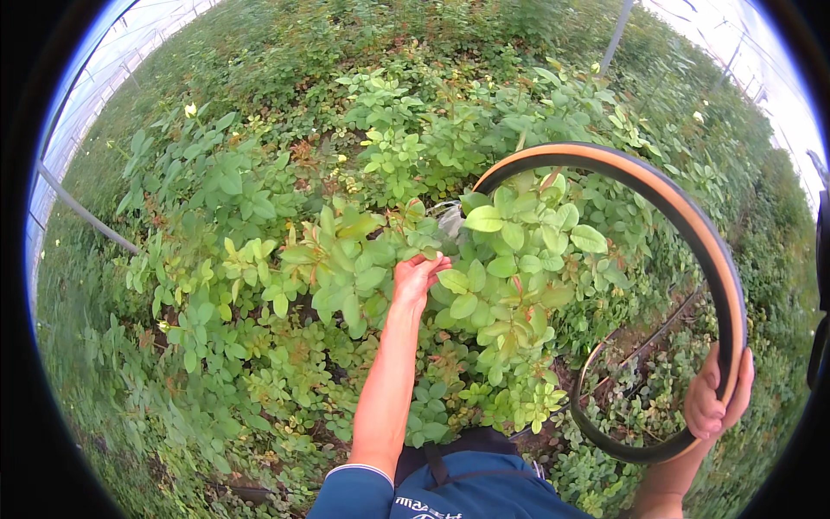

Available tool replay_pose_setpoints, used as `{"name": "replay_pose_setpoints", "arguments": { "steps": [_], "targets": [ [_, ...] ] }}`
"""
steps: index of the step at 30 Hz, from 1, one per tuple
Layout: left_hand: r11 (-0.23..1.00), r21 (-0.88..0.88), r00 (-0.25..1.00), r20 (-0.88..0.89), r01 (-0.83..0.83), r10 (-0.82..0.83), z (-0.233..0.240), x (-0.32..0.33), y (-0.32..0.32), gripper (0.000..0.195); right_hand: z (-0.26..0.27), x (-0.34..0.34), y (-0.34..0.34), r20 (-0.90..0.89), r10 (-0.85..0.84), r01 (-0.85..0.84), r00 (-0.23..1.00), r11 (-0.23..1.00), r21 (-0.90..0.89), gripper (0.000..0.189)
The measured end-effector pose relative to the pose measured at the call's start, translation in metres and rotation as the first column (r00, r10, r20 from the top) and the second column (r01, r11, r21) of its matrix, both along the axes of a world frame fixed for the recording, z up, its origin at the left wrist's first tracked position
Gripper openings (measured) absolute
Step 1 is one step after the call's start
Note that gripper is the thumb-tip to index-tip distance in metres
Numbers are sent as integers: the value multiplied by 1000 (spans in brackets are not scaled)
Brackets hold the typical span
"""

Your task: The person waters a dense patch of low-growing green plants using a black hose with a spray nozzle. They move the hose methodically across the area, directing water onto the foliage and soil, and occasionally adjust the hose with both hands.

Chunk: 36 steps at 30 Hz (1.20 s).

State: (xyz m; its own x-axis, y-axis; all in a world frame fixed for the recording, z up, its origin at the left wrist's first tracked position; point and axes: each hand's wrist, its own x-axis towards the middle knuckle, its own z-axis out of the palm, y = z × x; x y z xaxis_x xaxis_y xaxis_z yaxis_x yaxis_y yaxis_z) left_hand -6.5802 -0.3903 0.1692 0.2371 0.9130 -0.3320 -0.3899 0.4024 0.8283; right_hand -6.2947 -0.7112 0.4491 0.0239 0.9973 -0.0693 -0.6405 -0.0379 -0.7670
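Note:
My right hand (pixel 718 396) grips a large hoop (pixel 681 201) at its lower right; it looks like a bicycle tyre, black with a tan band. The hoop's left side passes out of sight behind leafy rose stems (pixel 519 259). My left hand (pixel 420 276) reaches up among the rose leaves, its thumb and fingers close together at a leaf. Whether it holds that leaf or a stem is not clear. Just above and to the right of this hand, a pale, translucent thing (pixel 450 219) shows partly between the leaves.
Dense rose bushes (pixel 227 181) surround me, with a few pale buds (pixel 190 110). A thin dark pipe or hose (pixel 661 331) runs along the ground at right. A grey post (pixel 616 36) stands at the upper right, and a curved-looking pole (pixel 87 214) at the left.

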Motion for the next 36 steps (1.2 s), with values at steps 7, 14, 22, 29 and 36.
{"name": "replay_pose_setpoints", "arguments": {
  "steps": [7,14,22,29,36],
  "targets": [
    [992,-9,992,29,125,-124,-12,61,36,23,7,35,-24,-77,-44,50,996,996,79,55],
    [947,47,948,-28,317,-316,5,131,81,26,19,61,-45,-61,-101,113,993,968,223,55],
    [962,156,879,394,225,-269,17,170,119,25,19,80,-69,34,-44,28,998,931,365,52],
    [881,245,857,234,405,-459,20,204,134,25,6,72,-81,-67,-38,58,997,943,328,54],
    [858,260,847,195,442,-495,6,205,127,25,-10,64,-96,-188,-272,319,944,900,298,53]
  ]
}}
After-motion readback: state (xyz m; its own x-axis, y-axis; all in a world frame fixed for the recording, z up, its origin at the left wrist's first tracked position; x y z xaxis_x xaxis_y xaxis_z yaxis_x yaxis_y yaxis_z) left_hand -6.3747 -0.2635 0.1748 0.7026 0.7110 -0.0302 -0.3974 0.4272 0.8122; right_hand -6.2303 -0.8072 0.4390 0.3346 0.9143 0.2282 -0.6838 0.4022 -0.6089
